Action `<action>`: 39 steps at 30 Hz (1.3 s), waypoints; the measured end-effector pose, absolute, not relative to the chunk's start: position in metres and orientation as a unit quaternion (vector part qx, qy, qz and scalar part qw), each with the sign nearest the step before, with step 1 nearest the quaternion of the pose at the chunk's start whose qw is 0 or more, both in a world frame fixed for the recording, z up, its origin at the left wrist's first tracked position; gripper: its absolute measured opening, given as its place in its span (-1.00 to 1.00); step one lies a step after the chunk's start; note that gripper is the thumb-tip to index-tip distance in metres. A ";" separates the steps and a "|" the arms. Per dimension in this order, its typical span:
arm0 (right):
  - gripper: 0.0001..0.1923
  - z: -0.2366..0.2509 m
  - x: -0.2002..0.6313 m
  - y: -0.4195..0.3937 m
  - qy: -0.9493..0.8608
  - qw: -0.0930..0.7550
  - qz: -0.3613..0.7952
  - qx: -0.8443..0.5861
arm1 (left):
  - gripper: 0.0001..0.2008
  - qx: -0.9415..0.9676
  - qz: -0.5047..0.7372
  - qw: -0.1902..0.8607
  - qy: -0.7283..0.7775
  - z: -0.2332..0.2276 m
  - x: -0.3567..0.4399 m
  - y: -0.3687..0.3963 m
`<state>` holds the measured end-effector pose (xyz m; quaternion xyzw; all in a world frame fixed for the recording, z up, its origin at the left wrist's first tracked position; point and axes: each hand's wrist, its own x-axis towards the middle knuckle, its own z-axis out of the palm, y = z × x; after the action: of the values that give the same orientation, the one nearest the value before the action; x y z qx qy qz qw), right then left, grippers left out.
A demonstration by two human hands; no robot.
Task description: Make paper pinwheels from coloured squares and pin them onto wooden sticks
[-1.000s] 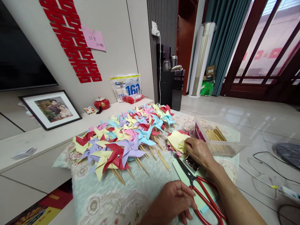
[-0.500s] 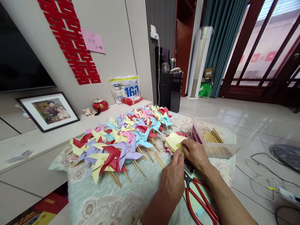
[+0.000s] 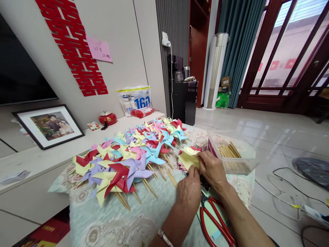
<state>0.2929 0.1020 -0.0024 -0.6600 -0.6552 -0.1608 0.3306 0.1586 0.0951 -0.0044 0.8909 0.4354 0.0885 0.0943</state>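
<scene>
Both hands meet at a stack of cut paper squares on a cloth-covered surface (image 3: 108,223): the left hand (image 3: 189,190) and right hand (image 3: 212,170) each close their grip on the top yellow paper square (image 3: 188,158). Paper pinwheels (image 3: 133,154) lie to the left, a clear box of wooden sticks (image 3: 232,154) to the right, and red-handled scissors (image 3: 216,223) just beneath the wrists.

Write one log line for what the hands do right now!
left hand: pinching yellow paper sheet | right hand: gripping same sheet | paper stack: beneath | red scissors: lying on cloth | pinwheels: spread left
</scene>
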 end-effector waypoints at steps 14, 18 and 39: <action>-0.83 0.023 0.267 0.060 -0.704 0.442 -0.181 -0.526 | -0.52 0.812 0.317 0.218 0.438 -0.017 0.055 0.041; -0.78 0.020 0.241 0.027 -0.789 0.374 -0.128 -0.470 | -0.56 0.728 0.320 0.279 0.538 -0.028 0.004 0.007; -0.73 -0.010 0.210 -0.032 -0.883 0.284 0.075 -0.365 | -0.79 0.827 0.338 0.064 0.445 -0.048 -0.016 -0.029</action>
<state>0.2096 -0.0317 -0.0099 -0.3655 -0.8834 0.0746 0.2838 -0.0161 -0.0295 -0.0477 0.8269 0.4447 0.3383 0.0643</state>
